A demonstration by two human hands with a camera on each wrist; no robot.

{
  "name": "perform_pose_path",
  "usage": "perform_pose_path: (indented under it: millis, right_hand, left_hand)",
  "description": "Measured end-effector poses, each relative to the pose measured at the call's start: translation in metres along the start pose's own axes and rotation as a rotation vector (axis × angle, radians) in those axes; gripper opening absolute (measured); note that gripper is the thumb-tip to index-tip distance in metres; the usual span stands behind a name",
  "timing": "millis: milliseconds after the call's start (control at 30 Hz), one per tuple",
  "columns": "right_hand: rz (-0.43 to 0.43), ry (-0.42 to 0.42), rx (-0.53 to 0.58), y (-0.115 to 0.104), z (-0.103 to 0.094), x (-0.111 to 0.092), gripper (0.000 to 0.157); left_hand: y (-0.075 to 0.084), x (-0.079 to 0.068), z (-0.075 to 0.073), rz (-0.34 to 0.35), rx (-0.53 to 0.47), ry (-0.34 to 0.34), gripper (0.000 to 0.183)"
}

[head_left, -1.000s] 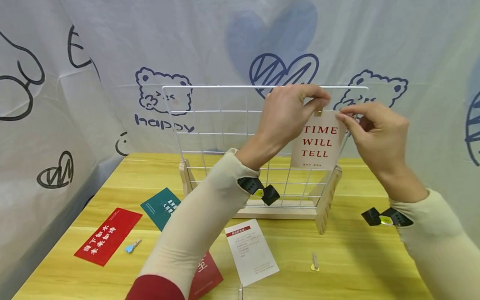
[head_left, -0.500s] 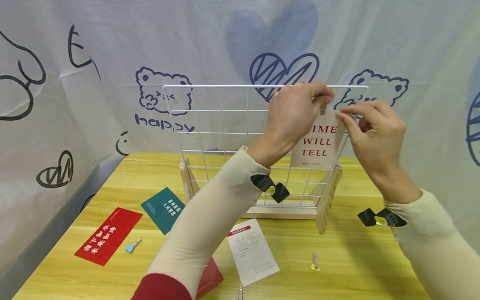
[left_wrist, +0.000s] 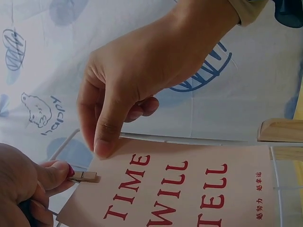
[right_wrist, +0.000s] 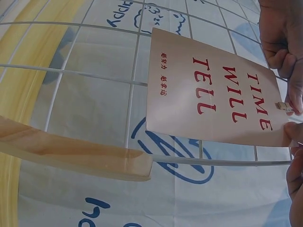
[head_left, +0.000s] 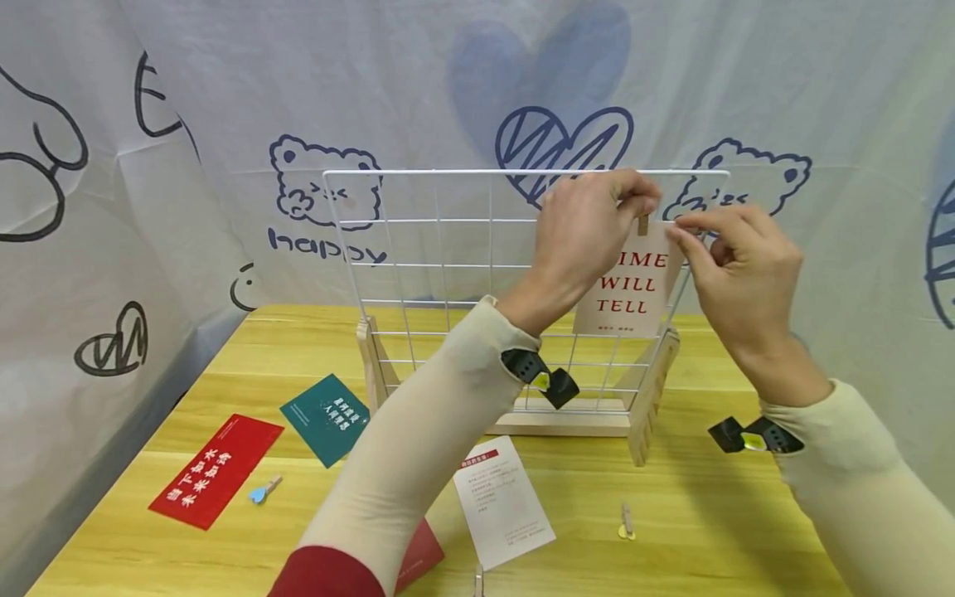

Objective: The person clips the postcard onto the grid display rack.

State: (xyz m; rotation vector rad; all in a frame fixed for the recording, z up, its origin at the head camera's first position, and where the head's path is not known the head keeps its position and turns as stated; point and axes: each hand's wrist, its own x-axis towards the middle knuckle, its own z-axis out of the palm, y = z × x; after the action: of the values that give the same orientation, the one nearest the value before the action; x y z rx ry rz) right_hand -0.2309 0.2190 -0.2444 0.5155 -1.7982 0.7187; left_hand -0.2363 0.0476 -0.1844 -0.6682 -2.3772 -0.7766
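Five cards, four clothespins

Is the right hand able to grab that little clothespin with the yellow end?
Probably yes, but it'd have to let go first: the right hand pinches the TIME WILL TELL card, while the yellow-ended clothespin lies uncovered on the table.

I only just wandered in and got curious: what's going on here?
Someone is holding a card printed TIME WILL TELL in front of a white wire grid. The left hand pinches a small wooden clip at the card's top edge, while the right hand pinches its upper right corner. Whether the clip also grips the wire isn't clear. More cards, including a teal card, lie on the table.
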Motion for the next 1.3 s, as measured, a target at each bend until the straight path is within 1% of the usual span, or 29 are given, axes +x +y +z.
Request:
perform_pose_path:
  millis: [300, 533, 833, 933, 1167, 1300]
  right_hand:
    - [-0.002, 0.009, -0.006, 0.000, 0.001, -0.001, 0.019]
    - [0.003, 0.024, -0.001, 0.001, 0.001, -0.001, 0.019]
    - [-0.007, 0.028, -0.011, 0.001, 0.002, -0.001, 0.019]
    - [-0.020, 0.019, -0.014, 0.001, 0.002, -0.001, 0.020]
    - [-0.036, 0.010, -0.034, 0.001, 0.001, -0.002, 0.021]
    - [-0.037, 0.010, -0.036, 0.001, -0.001, -0.002, 0.021]
  left_hand:
    - [0.001, 0.000, -0.001, 0.006, 0.012, -0.014, 0.020]
    - [0.002, -0.001, -0.002, 0.029, 0.037, -0.030, 0.021]
    - [0.000, -0.003, -0.003, 0.053, 0.057, -0.038, 0.024]
    - [-0.003, -0.005, -0.004, 0.057, 0.062, -0.030, 0.024]
    - [-0.009, -0.010, -0.004, 0.110, 0.063, 0.015, 0.023]
    - [-0.010, -0.011, -0.005, 0.133, 0.069, 0.038, 0.023]
